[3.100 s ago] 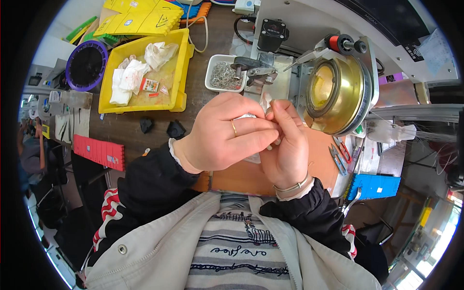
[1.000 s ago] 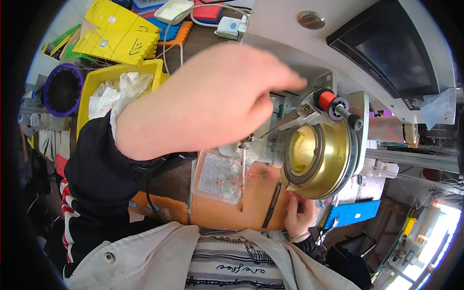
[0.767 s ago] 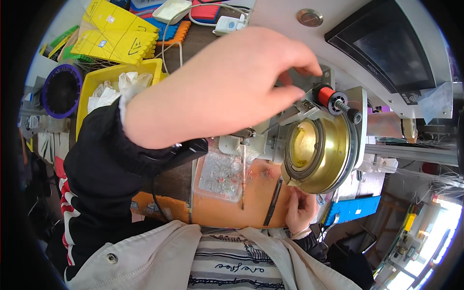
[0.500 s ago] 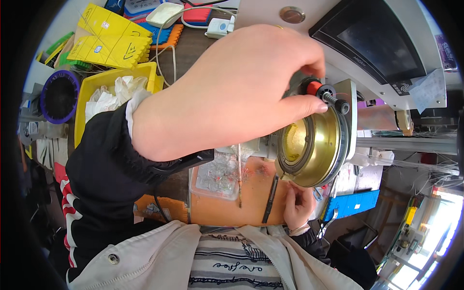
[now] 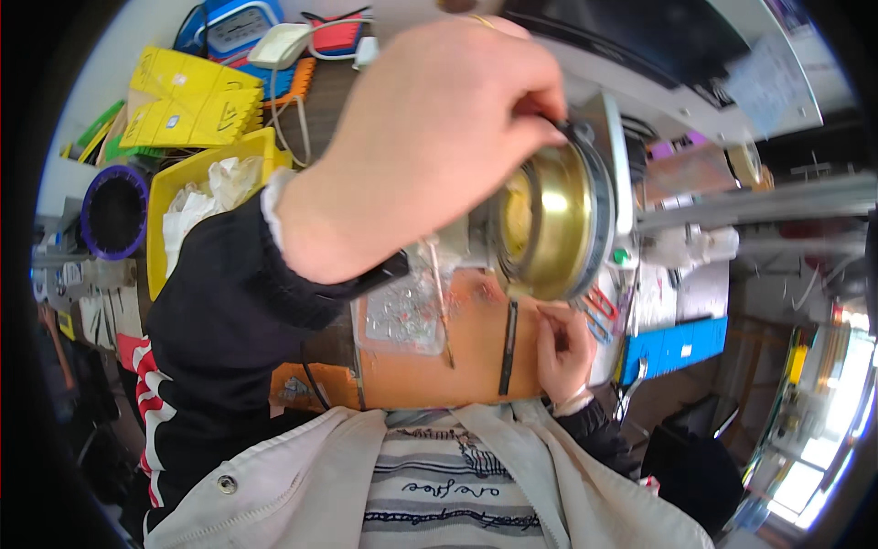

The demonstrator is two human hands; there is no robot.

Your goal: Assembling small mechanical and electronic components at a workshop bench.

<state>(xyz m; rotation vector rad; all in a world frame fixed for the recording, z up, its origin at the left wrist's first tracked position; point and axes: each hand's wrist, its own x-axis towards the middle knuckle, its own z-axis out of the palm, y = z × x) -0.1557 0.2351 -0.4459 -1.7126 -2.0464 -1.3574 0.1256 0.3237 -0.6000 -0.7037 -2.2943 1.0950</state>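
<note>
My left hand [image 5: 457, 119] reaches across from the left, over the upper part of a brass-coloured wheel [image 5: 558, 220] on a bench machine. Its thumb and fingers are closed together by a dark part [image 5: 578, 135] at the wheel's upper edge; what lies between them is hidden. Yellow material [image 5: 518, 215] shows inside the wheel's hollow. Just below the wheel, my right hand [image 5: 565, 348] rests low over the orange work surface [image 5: 476, 366] with curled fingers. Whatever its fingertips pinch, if anything, is too small to see.
A clear tray [image 5: 402, 320] of small bits lies beside a thin stick [image 5: 441, 302] and a black pen-like tool [image 5: 509, 348]. Red-and-blue-handled tools [image 5: 599, 311] and a blue board [image 5: 677, 349] stand right. A yellow bin [image 5: 261, 151] holds white crumpled material. A dark screen [image 5: 631, 37] overhangs.
My left fingers have closed near the wheel's top; the red-and-black spool seen there before is now hidden. The whole view has shifted. My right hand stays curled below the wheel.
</note>
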